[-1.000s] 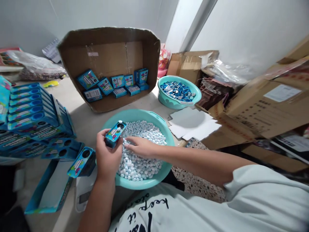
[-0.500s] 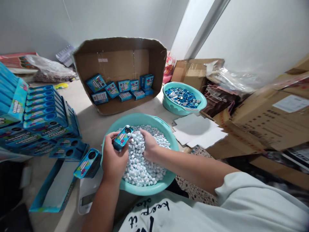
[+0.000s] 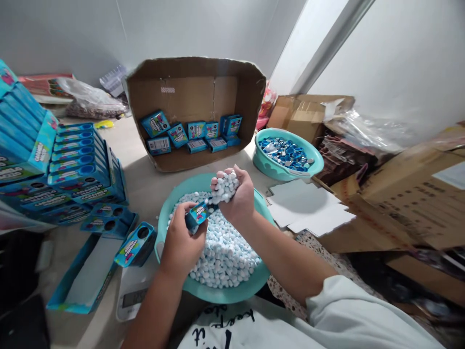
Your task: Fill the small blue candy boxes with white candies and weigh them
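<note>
A teal basin (image 3: 170, 203) full of small white candies (image 3: 225, 257) stands in front of me. Over its left part, my left hand (image 3: 186, 237) holds a small blue box (image 3: 197, 216), tilted toward the right. My right hand (image 3: 240, 196) is cupped round a heap of white candies (image 3: 225, 186), right beside the box's open end. Some candies lie where the heap meets the box. Left of the basin, another blue box (image 3: 135, 245) rests on a white scale (image 3: 125, 303).
An open cardboard carton (image 3: 189, 92) holding several blue boxes lies behind the basin. Stacked blue boxes (image 3: 80, 169) and a blue tray (image 3: 78, 286) are at left. A second teal basin (image 3: 276, 167), white card sheets (image 3: 308, 203) and brown cartons (image 3: 410, 194) stand at right.
My right hand has risen out of the candies with a heaped palmful and come up to the box. The box in my left hand has tipped toward it. The view has shifted slightly.
</note>
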`<state>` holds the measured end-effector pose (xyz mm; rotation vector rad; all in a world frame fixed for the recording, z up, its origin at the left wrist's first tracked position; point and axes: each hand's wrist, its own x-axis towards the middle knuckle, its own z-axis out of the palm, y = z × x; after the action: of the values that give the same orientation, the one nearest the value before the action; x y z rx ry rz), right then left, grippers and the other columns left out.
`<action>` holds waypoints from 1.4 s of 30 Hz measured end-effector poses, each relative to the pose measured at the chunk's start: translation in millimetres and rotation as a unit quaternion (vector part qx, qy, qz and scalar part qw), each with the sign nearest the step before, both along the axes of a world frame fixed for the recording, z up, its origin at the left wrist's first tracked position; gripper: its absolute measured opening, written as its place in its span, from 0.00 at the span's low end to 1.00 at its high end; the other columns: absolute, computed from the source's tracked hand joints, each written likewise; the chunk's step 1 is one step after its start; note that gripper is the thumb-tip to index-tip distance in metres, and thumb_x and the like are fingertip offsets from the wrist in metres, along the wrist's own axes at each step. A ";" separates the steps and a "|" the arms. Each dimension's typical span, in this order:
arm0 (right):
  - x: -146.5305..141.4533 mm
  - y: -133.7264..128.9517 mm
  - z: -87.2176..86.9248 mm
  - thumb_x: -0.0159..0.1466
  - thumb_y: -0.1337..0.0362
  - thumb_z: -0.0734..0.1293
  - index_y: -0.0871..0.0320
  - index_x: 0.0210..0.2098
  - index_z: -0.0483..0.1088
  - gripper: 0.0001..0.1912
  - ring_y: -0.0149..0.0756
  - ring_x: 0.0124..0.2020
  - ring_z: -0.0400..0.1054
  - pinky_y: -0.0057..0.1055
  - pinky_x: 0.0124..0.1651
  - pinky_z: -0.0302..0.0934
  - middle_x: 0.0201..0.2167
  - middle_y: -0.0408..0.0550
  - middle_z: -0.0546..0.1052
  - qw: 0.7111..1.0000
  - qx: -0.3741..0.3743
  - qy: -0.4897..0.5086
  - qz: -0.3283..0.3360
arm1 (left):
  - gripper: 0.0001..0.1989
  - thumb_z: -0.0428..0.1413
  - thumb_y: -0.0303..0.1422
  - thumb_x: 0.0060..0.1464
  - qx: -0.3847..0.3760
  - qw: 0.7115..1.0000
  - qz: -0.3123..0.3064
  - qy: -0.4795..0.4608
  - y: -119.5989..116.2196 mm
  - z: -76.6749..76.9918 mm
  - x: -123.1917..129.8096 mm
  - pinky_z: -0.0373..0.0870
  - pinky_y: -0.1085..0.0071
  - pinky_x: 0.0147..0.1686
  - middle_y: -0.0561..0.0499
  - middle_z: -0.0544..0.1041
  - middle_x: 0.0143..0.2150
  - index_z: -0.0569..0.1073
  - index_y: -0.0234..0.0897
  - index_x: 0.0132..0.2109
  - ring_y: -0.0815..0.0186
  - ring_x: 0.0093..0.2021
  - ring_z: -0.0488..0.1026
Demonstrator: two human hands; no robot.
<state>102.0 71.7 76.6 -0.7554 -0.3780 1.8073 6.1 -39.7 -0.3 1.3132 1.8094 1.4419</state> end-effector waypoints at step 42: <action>33.2 -1.2 -36.5 0.69 0.63 0.68 0.58 0.36 0.80 0.09 0.28 0.29 0.68 0.27 0.33 0.65 0.35 0.49 0.77 0.619 0.592 -0.513 0.060 | 0.19 0.62 0.39 0.55 -0.001 0.998 0.048 -0.034 -4.3 3.6 5.0 0.77 0.73 0.36 0.49 0.78 0.46 0.71 0.43 0.53 0.63 0.42 0.79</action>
<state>135.2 70.5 40.1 -0.6504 -2.1455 0.6236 11.1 -43.9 3.3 1.1754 1.8518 1.5153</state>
